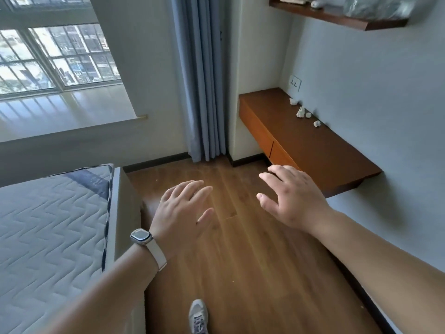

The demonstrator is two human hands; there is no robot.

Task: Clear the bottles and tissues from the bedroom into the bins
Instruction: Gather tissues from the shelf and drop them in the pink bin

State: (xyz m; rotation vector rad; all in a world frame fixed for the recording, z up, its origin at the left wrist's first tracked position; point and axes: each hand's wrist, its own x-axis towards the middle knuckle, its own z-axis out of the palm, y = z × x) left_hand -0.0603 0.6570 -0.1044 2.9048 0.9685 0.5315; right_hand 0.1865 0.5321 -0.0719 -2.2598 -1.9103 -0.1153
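At your far left a barred window (pixel 55 56) throws light on its pale glossy sill (pixel 62 109). Below it lies a white quilted mattress (pixel 48 225) with a dark blue corner band, set in a grey bed frame (pixel 125 206). Your left hand (pixel 183 213) hangs over the brown wooden plank floor (pixel 240 273) just beside the frame's corner, back up, fingers straight and a little spread, holding nothing. A silver square watch on a pale strap (pixel 142 237) sits on its wrist. Beyond it a blue-grey pleated curtain (pixel 202 80) falls to the floor in the corner, and at the bottom edge the toe of your grey and white trainer (pixel 198 317) shows on the planks. Your right hand (pixel 293 198) is spread wide as well and empty. Its fingertips overlap the front edge of the long brown wooden wall-mounted surface (pixel 325 153) with orange drawer fronts, and whether they touch it cannot be told. The crumpled white tissues (pixel 301 112), four small lumps, lie in a loose row on the far half of that surface, close against the grey wall and near a white wall socket (pixel 295 82). At top right a dark wooden shelf (pixel 337 19) carries a clear crinkled plastic bag (pixel 370 7).
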